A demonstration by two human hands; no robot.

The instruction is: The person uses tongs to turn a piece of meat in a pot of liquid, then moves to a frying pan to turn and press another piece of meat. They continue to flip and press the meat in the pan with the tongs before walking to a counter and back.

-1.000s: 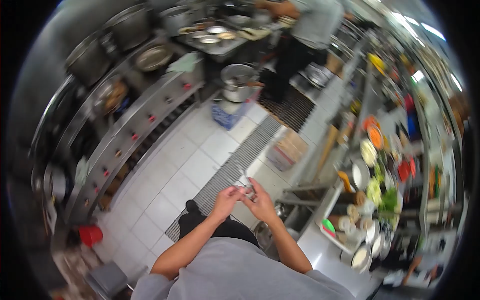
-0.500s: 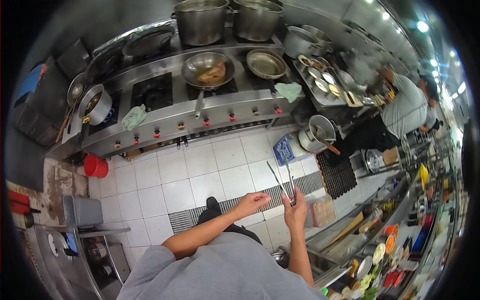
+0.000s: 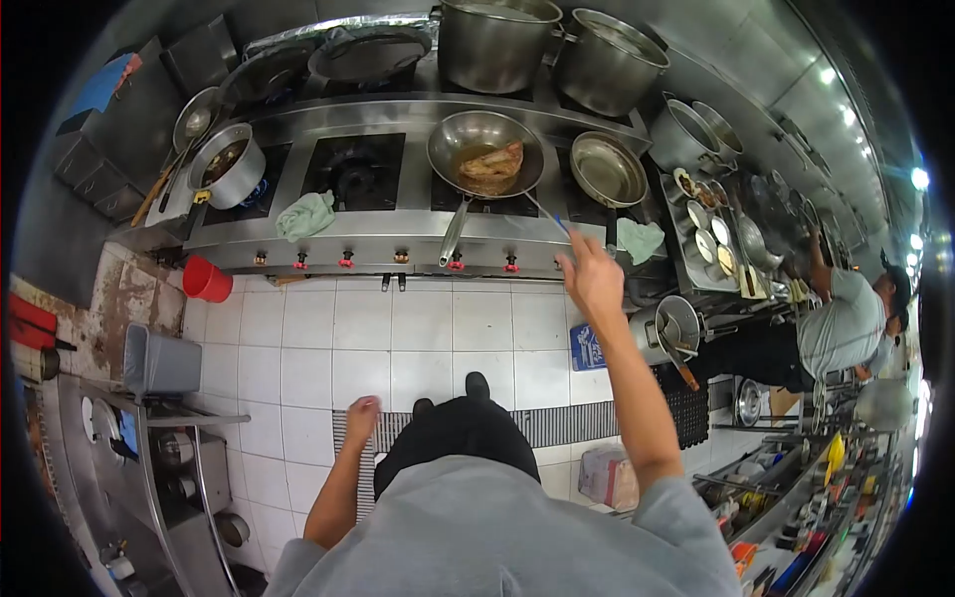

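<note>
Tongs [image 3: 548, 214] moved up to the stove [image 3: 398, 235]

Right hand [image 3: 595, 277] grips them, far end at the edge of the pan [image 3: 470, 131] holding browned meat [image 3: 494, 165]; left hand [image 3: 362, 418] hangs low, loose or clenched I cannot tell

own hands [image 3: 595, 281]: 2 | tongs [image 3: 548, 215]: 1 | meat pan [image 3: 448, 149]: 1 | green cloths [image 3: 305, 216]: 2

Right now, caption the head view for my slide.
Right hand holds a slender utensil at a frying pan of browned food on the stove; left hand hangs apart.
</note>
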